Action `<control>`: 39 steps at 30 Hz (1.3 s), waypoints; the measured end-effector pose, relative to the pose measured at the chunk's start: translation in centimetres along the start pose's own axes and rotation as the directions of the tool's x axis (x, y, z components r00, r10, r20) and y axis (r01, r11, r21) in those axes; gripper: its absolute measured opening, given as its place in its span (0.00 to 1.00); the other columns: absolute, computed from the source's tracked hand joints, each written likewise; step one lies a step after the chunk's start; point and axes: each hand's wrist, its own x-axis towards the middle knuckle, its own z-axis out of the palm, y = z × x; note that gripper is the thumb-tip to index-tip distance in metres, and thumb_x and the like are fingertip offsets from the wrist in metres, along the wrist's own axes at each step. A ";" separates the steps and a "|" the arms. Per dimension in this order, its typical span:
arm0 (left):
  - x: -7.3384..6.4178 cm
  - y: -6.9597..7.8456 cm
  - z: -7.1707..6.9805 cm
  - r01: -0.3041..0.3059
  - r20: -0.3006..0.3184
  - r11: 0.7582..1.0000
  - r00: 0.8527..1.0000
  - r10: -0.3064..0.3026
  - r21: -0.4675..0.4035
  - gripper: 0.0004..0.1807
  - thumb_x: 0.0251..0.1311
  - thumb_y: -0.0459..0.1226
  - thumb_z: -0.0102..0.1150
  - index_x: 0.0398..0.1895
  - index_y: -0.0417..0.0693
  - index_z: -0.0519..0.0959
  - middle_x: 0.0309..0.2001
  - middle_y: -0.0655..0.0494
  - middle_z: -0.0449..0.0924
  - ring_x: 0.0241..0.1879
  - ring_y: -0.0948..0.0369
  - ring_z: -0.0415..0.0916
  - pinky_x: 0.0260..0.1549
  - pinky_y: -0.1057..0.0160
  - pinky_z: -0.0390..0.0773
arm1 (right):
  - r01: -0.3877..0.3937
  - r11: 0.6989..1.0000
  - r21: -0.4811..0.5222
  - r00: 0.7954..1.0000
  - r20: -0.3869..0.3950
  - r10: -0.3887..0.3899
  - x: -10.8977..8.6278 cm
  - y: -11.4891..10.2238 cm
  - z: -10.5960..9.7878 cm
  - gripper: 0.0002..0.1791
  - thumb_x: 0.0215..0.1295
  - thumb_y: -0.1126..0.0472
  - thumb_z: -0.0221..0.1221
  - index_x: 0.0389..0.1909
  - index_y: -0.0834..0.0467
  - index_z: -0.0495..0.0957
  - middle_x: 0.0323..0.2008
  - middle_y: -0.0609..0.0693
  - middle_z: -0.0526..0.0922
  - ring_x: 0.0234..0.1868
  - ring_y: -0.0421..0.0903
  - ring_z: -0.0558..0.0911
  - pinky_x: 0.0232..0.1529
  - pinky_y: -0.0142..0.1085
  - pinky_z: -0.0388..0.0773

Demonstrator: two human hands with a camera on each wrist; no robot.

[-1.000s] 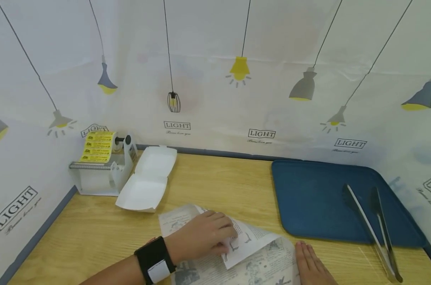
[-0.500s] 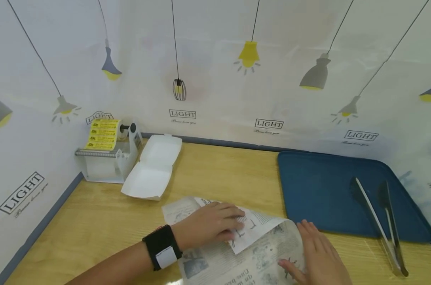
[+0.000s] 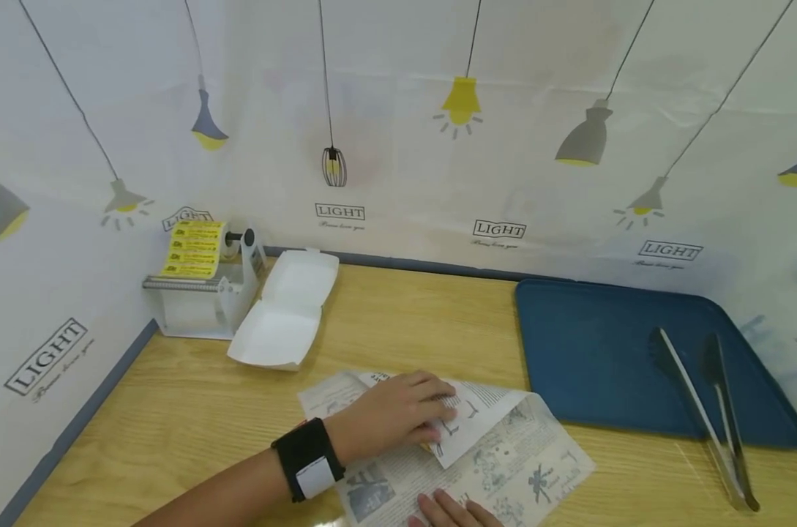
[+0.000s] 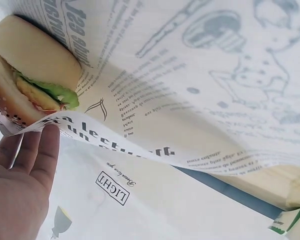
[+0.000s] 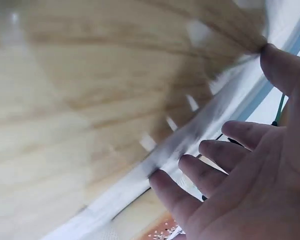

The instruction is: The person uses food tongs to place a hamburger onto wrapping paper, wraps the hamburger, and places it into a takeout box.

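A sheet of newsprint-patterned wrapping paper lies on the wooden table in the head view, its far side folded over. My left hand rests on the fold with fingers slightly bent. In the left wrist view, a burger with lettuce and a sesame-seeded bun lies against the paper, and that hand's fingers touch the paper's edge beside it. At the bottom of the head view, my right hand touches the paper's near part. Its fingers spread along the paper in the right wrist view, with the thumb also touching it.
An open white carton stands at the left, beside a label dispenser with a yellow roll. At the right lies a blue tray, with metal tongs resting across its near edge. A lamp-patterned sheet backs the table.
My right hand has moved left from the paper's right edge to its near middle. The paper's right corner now lies flat and visible. The left hand stays on the fold.
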 end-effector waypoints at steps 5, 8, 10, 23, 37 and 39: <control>-0.2 0.0 0.1 0.003 -0.015 1.000 1.000 -0.003 0.014 0.20 0.72 0.51 0.56 0.61 0.57 0.81 0.67 0.59 0.73 0.68 0.62 0.67 0.68 0.61 0.67 | -0.001 1.000 0.024 0.998 0.063 0.000 -0.2 0.2 -0.1 0.37 0.73 0.29 0.46 0.76 0.42 0.66 0.71 0.39 0.71 0.68 0.38 0.72 0.56 0.40 0.74; -0.5 0.1 0.1 0.014 -0.019 1.000 1.000 -0.014 0.012 0.20 0.72 0.52 0.57 0.61 0.57 0.81 0.67 0.59 0.73 0.67 0.61 0.68 0.67 0.59 0.69 | 0.011 0.997 0.070 0.998 0.065 -0.016 0.5 0.7 -1.4 0.33 0.74 0.31 0.48 0.71 0.44 0.72 0.69 0.42 0.73 0.67 0.39 0.74 0.54 0.38 0.75; -0.6 0.1 0.1 0.018 -0.020 1.000 1.000 -0.018 0.003 0.20 0.72 0.51 0.57 0.61 0.57 0.81 0.65 0.59 0.73 0.66 0.62 0.69 0.66 0.59 0.70 | -0.002 0.989 0.148 0.998 0.055 -0.006 1.2 1.0 -3.0 0.29 0.74 0.34 0.52 0.68 0.45 0.76 0.65 0.42 0.77 0.63 0.39 0.77 0.52 0.35 0.77; -0.5 0.1 0.5 -0.008 -0.109 0.996 0.994 -0.001 -0.086 0.07 0.66 0.48 0.67 0.41 0.60 0.81 0.53 0.64 0.78 0.55 0.66 0.73 0.53 0.67 0.74 | 0.108 0.939 0.325 0.990 -0.125 -0.071 5.3 5.5 -8.7 0.19 0.79 0.46 0.51 0.45 0.55 0.84 0.34 0.40 0.84 0.27 0.28 0.69 0.27 0.17 0.58; -0.5 -0.6 -0.6 -0.041 -0.101 0.974 0.995 0.018 -0.223 0.15 0.76 0.47 0.53 0.43 0.53 0.89 0.53 0.60 0.82 0.57 0.65 0.74 0.62 0.69 0.70 | -0.514 0.738 0.437 0.834 0.456 0.311 4.7 5.9 -11.4 0.29 0.66 0.32 0.60 0.57 0.49 0.80 0.47 0.41 0.84 0.43 0.33 0.81 0.34 0.31 0.80; -0.6 -0.7 -0.8 -0.027 -0.092 0.962 0.996 0.002 -0.270 0.19 0.79 0.46 0.48 0.46 0.50 0.88 0.54 0.58 0.83 0.60 0.64 0.74 0.64 0.66 0.70 | -0.527 0.742 0.415 0.834 0.420 0.357 4.9 6.2 -11.7 0.24 0.66 0.35 0.62 0.54 0.46 0.80 0.45 0.37 0.82 0.40 0.30 0.78 0.33 0.31 0.78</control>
